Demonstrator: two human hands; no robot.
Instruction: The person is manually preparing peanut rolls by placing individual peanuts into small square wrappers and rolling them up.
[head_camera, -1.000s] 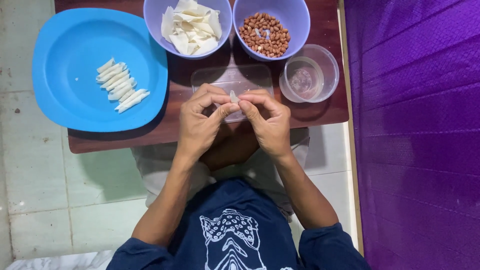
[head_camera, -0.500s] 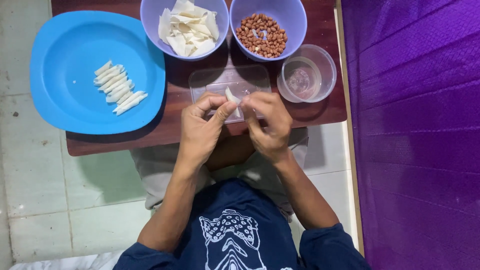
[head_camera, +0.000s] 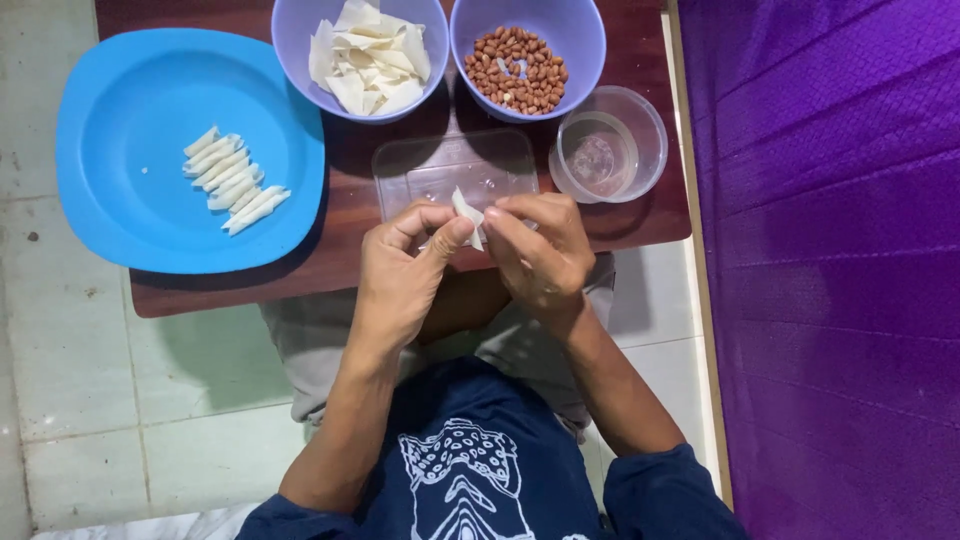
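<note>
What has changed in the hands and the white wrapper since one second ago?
The white wrapper now stands out above the fingertips, where before it was nearly hidden. Left hand and right hand keep pinching it. The blue plate with its rolls and both bowls are unchanged.

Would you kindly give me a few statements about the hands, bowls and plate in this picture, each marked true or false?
1. Both hands, left hand and right hand, pinch a small white wrapper. True.
2. The finished rolls lie on a red plate. False: the plate is blue.
3. The peanuts fill a purple bowl. True.
4. The clear round tub holds the wrapper pieces. False: the wrapper pieces are in the other purple bowl.
</note>
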